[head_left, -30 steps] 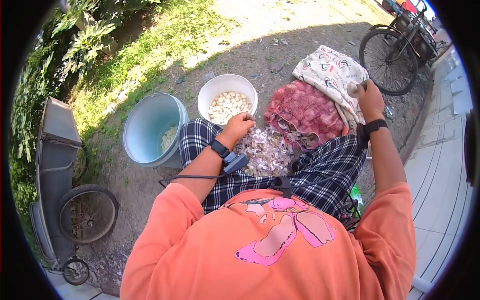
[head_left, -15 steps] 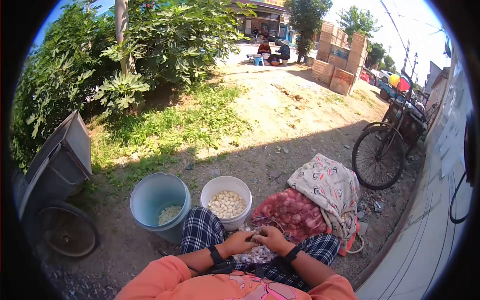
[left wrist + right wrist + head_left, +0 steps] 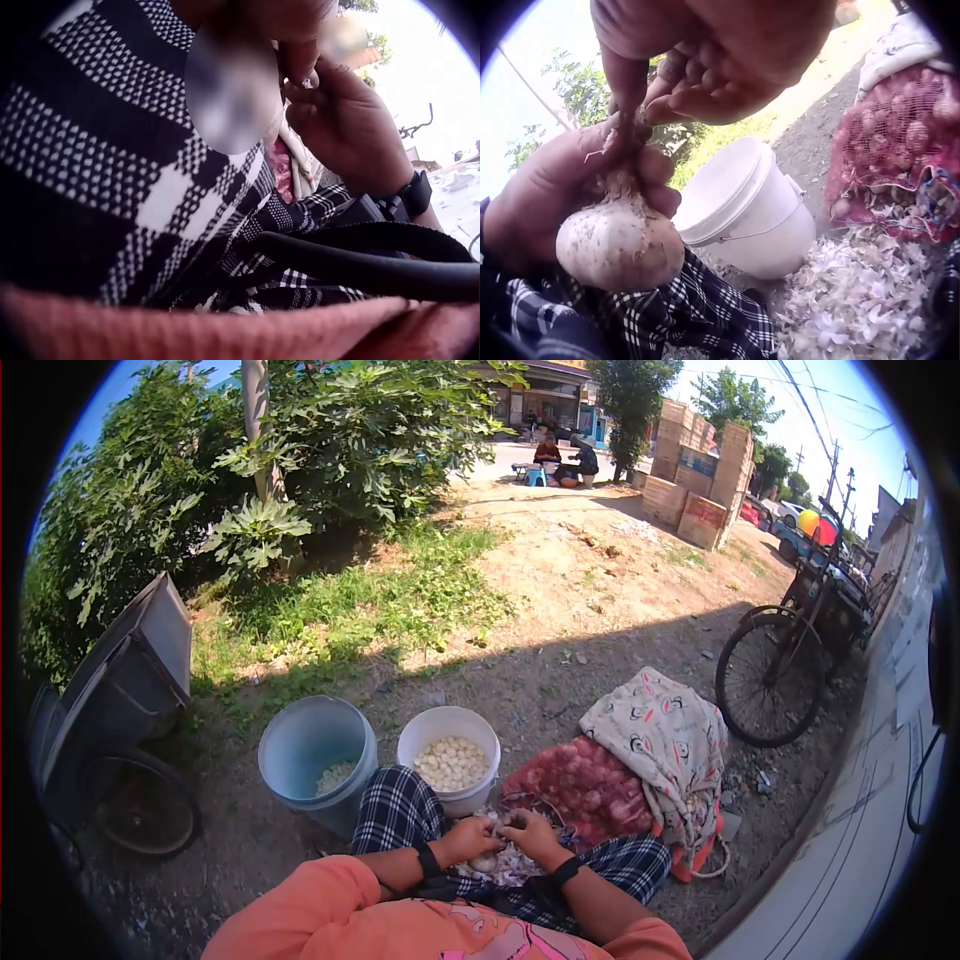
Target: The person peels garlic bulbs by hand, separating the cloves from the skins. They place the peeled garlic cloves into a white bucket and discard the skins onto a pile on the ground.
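Note:
A whole garlic bulb (image 3: pixel 620 247) with a pale, dirt-specked skin hangs by its neck from my left hand (image 3: pixel 540 196), whose thumb and fingers grip the stem. At the top of that stem my right hand (image 3: pixel 727 56) pinches with thumb and fingertips. In the head view the left hand (image 3: pixel 466 842) and right hand (image 3: pixel 535 836) meet over my lap, the bulb (image 3: pixel 483 863) below them. Loose garlic skins (image 3: pixel 855 300) are heaped beneath. The left wrist view shows the right hand (image 3: pixel 352 131) beside the left; a blurred patch hides part of that view.
Ahead stand a white bucket (image 3: pixel 490 770) of peeled cloves and a blue bucket (image 3: pixel 268 760) holding some cloves. A red mesh sack (image 3: pixel 585 788) of garlic lies right, partly under a printed cloth (image 3: pixel 655 735). A cart (image 3: pixel 130 650), bicycle (image 3: pixel 765 680) and wall flank the spot.
My right hand has come from the cloth at the right, bringing the garlic bulb to my left hand above my lap. The head view has tilted up, showing the street.

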A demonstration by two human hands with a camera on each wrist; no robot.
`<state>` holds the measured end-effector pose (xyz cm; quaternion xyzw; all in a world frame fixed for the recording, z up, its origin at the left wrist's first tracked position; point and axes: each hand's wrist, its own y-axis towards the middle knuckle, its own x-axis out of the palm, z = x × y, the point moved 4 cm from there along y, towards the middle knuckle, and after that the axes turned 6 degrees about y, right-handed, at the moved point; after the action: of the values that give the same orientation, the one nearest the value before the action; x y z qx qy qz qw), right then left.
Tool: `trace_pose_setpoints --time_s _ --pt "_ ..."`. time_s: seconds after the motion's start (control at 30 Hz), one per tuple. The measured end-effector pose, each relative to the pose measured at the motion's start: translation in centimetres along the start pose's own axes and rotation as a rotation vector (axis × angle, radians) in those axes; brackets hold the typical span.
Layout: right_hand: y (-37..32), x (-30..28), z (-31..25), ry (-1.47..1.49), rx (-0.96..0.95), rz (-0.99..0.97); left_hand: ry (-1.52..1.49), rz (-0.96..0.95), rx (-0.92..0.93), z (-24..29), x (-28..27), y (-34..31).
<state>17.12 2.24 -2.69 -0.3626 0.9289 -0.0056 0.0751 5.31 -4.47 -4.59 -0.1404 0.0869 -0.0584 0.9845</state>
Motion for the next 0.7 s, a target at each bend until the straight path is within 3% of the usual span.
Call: trace_pose_setpoints --time_s 0.2,0.3,0.37,0.47,0.6,0.67,0.7 --pt "0.9 -0.7 0.5 0.101 0.057 0.059 -0.102 -0.051 0.024 0.3 -1.0 1.3" --pt "1.1 -0.7 1.1 0.096 0.032 0.054 -0.280 0.038 0.049 -0.1 -1.1 1.1" --pt "1.0 -0.7 1.4 0.023 0.006 0.047 -0.119 -0.025 0.130 -1.7 -0.8 2.0" --pt "0.9 -0.6 1.7 0.029 0.005 0.031 0.112 0.047 0.188 -2.2 -1.1 2.3" --pt "0.8 0.1 0.3 -0.098 -0.046 0.034 0.090 0.091 0.111 -1.9 -1.3 1.9" --pt "0.6 0.2 -0.3 -0.124 -0.081 0.053 0.257 0.113 0.292 -0.9 -1.3 1.6" --pt "0.5 0.2 -0.5 -0.150 -0.105 0.069 0.257 0.114 0.290 -0.5 -1.4 1.5"
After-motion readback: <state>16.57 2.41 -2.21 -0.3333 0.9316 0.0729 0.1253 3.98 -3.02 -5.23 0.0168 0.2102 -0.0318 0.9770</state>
